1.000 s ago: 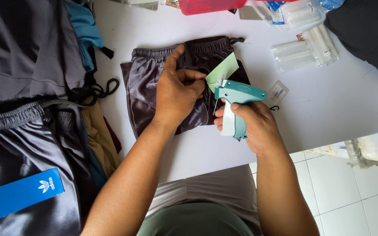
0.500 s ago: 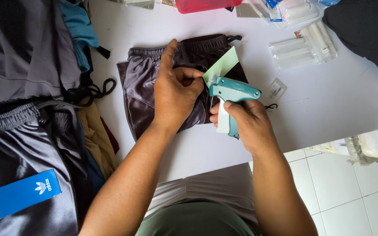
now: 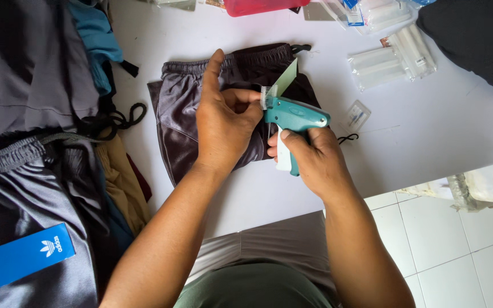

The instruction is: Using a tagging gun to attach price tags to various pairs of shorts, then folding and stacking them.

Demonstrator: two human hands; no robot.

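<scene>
Here we are over the white surface [image 3: 429,131], and the folded dark grey shorts [image 3: 184,122] lie flat in the middle of it, waistband pointing away from the person. The left hand [image 3: 223,122] presses down on the fabric, index finger stretched up over the waistband, thumb and the curled fingers pinching the cloth and the pale green tag [image 3: 286,77] right at the gun's nose. The right hand [image 3: 315,157] is wrapped tight around the grip of the teal tagging gun [image 3: 295,117], fingers closed over the white trigger, a comb of clear plastic fasteners [image 3: 267,96] standing up from the top.

Is the needle through the cloth? Cannot tell, the thumb covers the tip.

Doing this well, as I read it: keep the fabric taut and flat under the left palm, keep the fingertips to the side of the needle line and not in front of it, hold the gun square to the seam, and squeeze the trigger in 1 firm stroke so the fastener seats cleanly without snagging the shiny cloth.

Around them: packs of clear fasteners [image 3: 392,60] up to the right, a loose black cord [image 3: 346,138] just beside the right hand, a heap of grey and teal garments [image 3: 35,114] on the left with a blue box [image 3: 21,259] lying on it, well apart from the work
</scene>
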